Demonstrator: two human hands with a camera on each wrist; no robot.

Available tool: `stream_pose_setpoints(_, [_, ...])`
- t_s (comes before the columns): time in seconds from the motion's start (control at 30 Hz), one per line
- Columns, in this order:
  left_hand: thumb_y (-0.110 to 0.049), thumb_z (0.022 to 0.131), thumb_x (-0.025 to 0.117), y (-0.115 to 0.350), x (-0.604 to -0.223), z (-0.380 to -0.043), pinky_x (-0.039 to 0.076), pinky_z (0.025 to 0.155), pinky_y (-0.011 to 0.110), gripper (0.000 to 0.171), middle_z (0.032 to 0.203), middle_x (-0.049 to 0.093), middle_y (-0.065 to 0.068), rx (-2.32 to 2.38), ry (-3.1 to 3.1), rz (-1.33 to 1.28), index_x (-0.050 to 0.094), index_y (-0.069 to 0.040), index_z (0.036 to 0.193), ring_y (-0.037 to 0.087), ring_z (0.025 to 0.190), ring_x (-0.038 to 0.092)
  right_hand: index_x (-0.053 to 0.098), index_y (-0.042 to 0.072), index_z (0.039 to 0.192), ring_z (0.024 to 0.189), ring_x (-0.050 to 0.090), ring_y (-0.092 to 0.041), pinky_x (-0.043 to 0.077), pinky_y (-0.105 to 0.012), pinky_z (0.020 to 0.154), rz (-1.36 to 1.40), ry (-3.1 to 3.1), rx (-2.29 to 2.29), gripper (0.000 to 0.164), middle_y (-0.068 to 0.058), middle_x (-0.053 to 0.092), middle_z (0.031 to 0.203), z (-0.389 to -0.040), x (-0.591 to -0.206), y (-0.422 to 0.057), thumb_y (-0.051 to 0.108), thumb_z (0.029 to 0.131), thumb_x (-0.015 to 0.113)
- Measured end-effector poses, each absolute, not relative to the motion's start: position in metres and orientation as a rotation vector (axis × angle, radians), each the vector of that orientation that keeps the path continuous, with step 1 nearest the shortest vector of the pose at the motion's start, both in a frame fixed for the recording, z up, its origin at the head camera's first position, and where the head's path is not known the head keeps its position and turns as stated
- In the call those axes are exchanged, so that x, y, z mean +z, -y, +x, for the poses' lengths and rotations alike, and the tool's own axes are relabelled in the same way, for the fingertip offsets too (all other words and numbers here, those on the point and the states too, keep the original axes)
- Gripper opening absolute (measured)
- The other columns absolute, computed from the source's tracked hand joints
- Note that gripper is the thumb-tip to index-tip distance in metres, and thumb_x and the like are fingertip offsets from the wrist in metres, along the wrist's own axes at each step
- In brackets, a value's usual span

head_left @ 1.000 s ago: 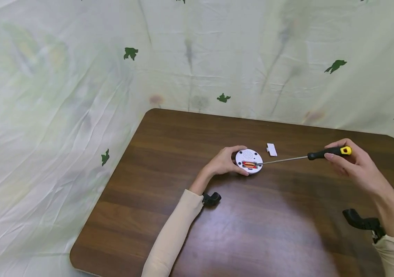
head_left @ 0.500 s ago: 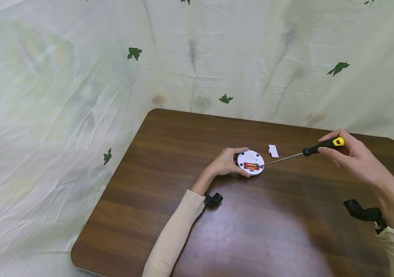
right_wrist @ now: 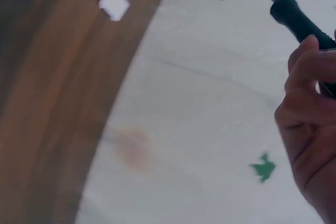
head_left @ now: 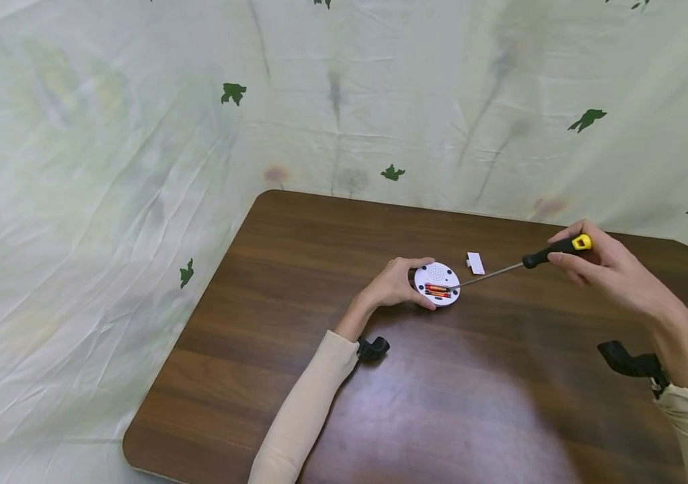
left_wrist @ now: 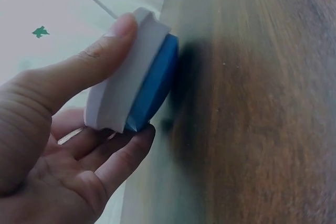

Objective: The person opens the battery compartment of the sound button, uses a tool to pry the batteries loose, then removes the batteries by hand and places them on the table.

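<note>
In the head view my left hand (head_left: 391, 284) grips a round white device (head_left: 436, 273) by its left edge, thumb on the near side. The device's face has small speaker holes, dark feet and a bay holding two red batteries (head_left: 438, 290). Its other side is blue, as the left wrist view shows on the device (left_wrist: 157, 85); fingers reach beneath it. My right hand (head_left: 616, 270) pinches the black handle of a long screwdriver (head_left: 543, 257) with a yellow end. The screwdriver's tip meets the right end of the battery bay; exact contact is too small to tell.
A small white battery cover (head_left: 475, 263) lies on the brown wooden table (head_left: 295, 269), just right of and behind the device. A pale cloth (head_left: 440, 101) with green leaf-like shapes hangs behind the table and to its left. Black camera mounts sit at both wrists.
My right hand has shifted left and upward, so the screwdriver slopes more steeply with its tip still at the battery bay. The left hand and device are nearly unmoved.
</note>
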State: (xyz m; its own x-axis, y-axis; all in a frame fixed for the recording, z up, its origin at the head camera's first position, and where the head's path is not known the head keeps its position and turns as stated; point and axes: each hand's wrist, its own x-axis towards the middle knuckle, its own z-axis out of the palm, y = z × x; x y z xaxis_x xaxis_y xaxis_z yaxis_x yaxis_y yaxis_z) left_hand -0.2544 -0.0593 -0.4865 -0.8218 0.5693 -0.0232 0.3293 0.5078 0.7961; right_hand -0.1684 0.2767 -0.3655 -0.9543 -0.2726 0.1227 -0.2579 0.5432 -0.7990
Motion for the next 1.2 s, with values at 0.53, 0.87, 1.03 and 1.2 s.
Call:
stream_pose_setpoints(0.53, [-0.022,0.065,0.100,0.067,-0.491,-0.258,0.043,0.116,0.030,0.097,0.151,0.058,0.011,1.259,-2.419,0.711,0.055,-0.007,0.150,0.018,0.139,0.054,0.065,0.012,0.111,0.054,0.045,-0.019,0.019,-0.043,0.061,-0.133,-1.959,-2.142,0.020,0.004,0.068,0.080,-0.155,-0.463,-0.324,0.013,0.112,0.045])
stream_pose_setpoints(0.87, [-0.022,0.068,0.099,0.068,-0.492,-0.260,0.041,0.118,0.034,0.096,0.151,0.058,0.012,1.279,-2.386,0.734,0.053,-0.006,0.151,0.020,0.138,0.054,0.065,0.010,0.095,0.060,0.024,-0.028,0.019,-0.039,0.067,0.017,-1.811,-2.138,0.035,0.002,0.051,0.063,-0.141,-0.491,-0.324,0.019,0.114,0.038])
stream_pose_setpoints(1.03, [-0.021,0.069,0.098,0.068,-0.492,-0.260,0.042,0.117,0.034,0.096,0.150,0.059,0.012,1.293,-2.357,0.744,0.052,-0.005,0.152,0.019,0.136,0.054,0.067,0.010,0.093,0.060,0.024,-0.028,0.020,-0.039,0.067,0.052,-1.780,-2.156,0.038,0.003,0.054,0.063,-0.137,-0.492,-0.324,0.022,0.114,0.038])
stream_pose_setpoints(1.2, [-0.020,0.071,0.097,0.069,-0.493,-0.260,0.043,0.115,0.033,0.095,0.148,0.060,0.012,1.300,-2.343,0.749,0.050,-0.005,0.152,0.019,0.133,0.055,0.066,0.011,0.096,0.060,0.023,-0.027,0.019,-0.040,0.066,0.023,-1.771,-2.234,0.032,0.003,0.061,0.068,-0.134,-0.489,-0.322,0.019,0.113,0.040])
